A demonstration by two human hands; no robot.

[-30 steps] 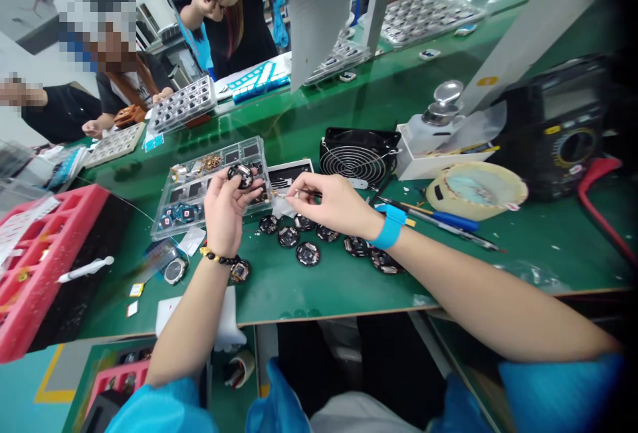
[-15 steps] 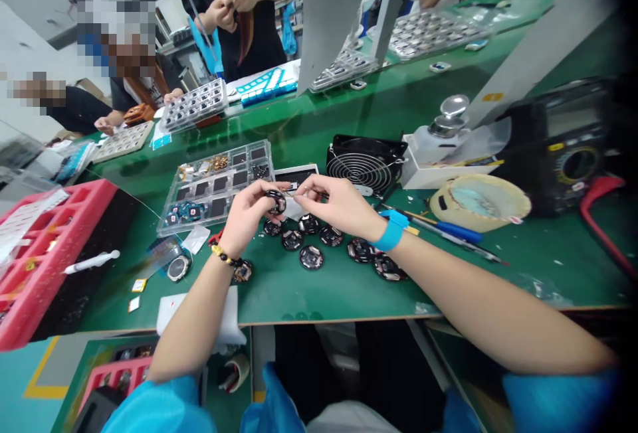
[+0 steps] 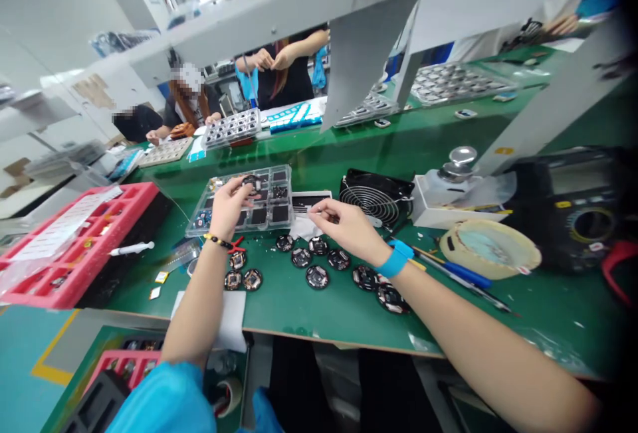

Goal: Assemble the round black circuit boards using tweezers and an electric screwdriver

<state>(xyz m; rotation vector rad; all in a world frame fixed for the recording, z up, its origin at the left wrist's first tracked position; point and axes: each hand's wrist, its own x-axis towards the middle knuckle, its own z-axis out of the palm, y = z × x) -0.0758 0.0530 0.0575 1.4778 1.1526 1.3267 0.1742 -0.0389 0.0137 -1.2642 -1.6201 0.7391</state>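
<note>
A round black part is held in the fingers of my left hand, over the clear compartment tray. To the right, my right hand is pinched beside a narrow white box; whatever its fingertips hold is too small to make out. Below the hands, several round black parts lie on the green table. More round parts with copper-coloured pieces lie near my left wrist, beside red-handled pliers.
A pink foam tray stands at the left. Behind my right hand are a black fan, a white holder with a bottle and a yellowish bowl. Pens lie near my right forearm. People work across the table.
My left hand has moved left, away from my right hand, carrying the round black part over the clear tray. The camera view has tilted up.
</note>
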